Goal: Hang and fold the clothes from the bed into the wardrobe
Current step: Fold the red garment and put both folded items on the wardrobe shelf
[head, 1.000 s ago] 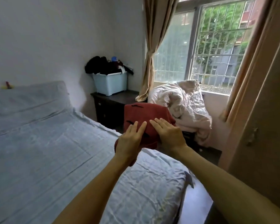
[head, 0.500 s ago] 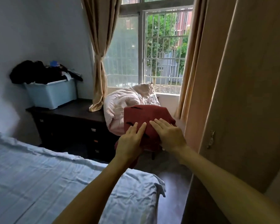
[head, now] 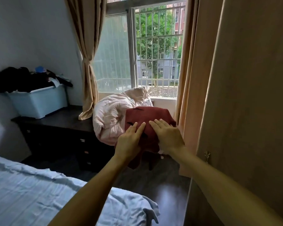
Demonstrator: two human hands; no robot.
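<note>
A folded dark red garment point(head: 147, 116) with black marks is carried in the air in front of me, over the floor between the bed point(head: 39, 193) and the window. My left hand point(head: 129, 142) lies on its left part and my right hand point(head: 168, 137) on its right part, fingers straight on top, thumbs hidden beneath the cloth. A loose end of the garment hangs below my left wrist. The wardrobe's closed beige door point(head: 252, 95) fills the right side, its small metal handle point(head: 207, 154) just right of my right forearm.
A crumpled pale pink duvet point(head: 111, 115) sits behind the garment under the barred window point(head: 155, 51). A dark dresser point(head: 59, 121) at left carries a light blue box point(head: 38, 101) heaped with dark clothes. Beige curtains point(head: 193, 79) hang on both sides. Dark wooden floor point(head: 153, 190) lies below.
The view has swung right, away from the bed toward the window and wardrobe. Both hands keep the same hold on the red garment, carried along with the turn.
</note>
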